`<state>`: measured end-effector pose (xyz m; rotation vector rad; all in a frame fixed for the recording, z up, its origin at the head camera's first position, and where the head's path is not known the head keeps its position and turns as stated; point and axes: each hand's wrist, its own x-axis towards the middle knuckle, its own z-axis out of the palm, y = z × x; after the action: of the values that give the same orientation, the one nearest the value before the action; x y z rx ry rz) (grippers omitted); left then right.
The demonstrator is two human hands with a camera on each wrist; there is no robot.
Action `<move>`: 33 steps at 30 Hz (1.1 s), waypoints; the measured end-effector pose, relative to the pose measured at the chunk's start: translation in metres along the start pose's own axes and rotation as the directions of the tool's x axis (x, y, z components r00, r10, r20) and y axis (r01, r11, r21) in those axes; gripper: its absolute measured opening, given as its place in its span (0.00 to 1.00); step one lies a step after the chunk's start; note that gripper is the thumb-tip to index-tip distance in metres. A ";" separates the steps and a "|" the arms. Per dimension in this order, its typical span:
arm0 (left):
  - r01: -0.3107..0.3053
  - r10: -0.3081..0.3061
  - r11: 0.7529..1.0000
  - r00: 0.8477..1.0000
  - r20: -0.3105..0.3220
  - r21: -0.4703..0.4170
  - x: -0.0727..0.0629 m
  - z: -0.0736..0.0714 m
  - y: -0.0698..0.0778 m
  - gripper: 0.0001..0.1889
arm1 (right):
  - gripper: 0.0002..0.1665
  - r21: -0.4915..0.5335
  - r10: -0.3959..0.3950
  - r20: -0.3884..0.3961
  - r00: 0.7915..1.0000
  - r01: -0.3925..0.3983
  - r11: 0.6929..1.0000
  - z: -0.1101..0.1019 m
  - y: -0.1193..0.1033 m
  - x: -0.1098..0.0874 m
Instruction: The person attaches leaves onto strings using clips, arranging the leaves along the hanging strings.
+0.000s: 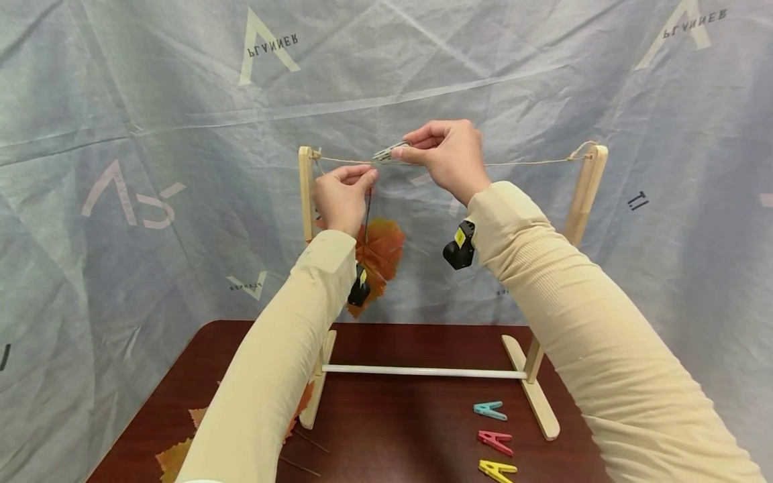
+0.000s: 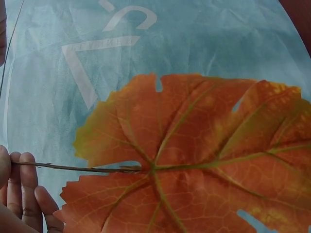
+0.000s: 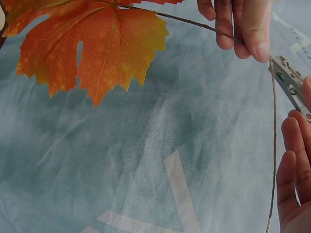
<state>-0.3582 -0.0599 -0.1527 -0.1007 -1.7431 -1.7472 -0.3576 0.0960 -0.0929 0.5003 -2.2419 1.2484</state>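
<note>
My left hand (image 1: 345,196) pinches the thin brown stem (image 2: 73,168) of an orange artificial leaf (image 1: 382,255), just below the string. The leaf hangs down from the fingers and fills much of the left wrist view. My right hand (image 1: 449,155) pinches a pale grey clothespin (image 3: 290,80) between thumb and fingers, to the right of the left fingertips. In the right wrist view the clothespin's tip meets the twine string (image 3: 274,145) beside the stem's upper end. Whether its jaws bite the stem cannot be made out.
The string is tied between two wooden posts (image 1: 584,194) joined low down by a white rod (image 1: 423,371). A blue clothespin (image 1: 490,410), a red one (image 1: 495,442) and a yellow one (image 1: 498,470) lie on the dark table (image 1: 398,422). More leaves (image 1: 175,459) lie partly behind the left sleeve.
</note>
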 end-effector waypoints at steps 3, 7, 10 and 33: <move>0.014 -0.014 1.000 1.000 -0.004 0.016 0.000 0.003 -0.001 0.08 | 0.20 -0.009 0.016 0.017 1.000 -0.016 1.000 0.001 -0.001 0.001; 0.046 -0.046 0.998 0.999 -0.023 0.040 -0.002 0.005 -0.001 0.09 | 0.20 -0.020 0.035 0.038 0.999 -0.034 0.999 0.001 -0.001 0.002; 0.049 -0.048 0.999 0.998 -0.037 0.024 -0.002 0.006 -0.002 0.09 | 0.20 -0.025 0.044 0.052 0.998 -0.043 0.999 0.002 -0.002 0.002; 0.003 -0.003 1.000 1.000 0.001 -0.011 -0.002 -0.001 -0.005 0.09 | 0.25 -0.173 0.024 0.134 0.991 0.000 0.985 0.009 -0.015 0.005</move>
<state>-0.3585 -0.0609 -0.1582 -0.1041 -1.7356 -1.7590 -0.3558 0.0805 -0.0834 0.5196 -2.4432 1.0412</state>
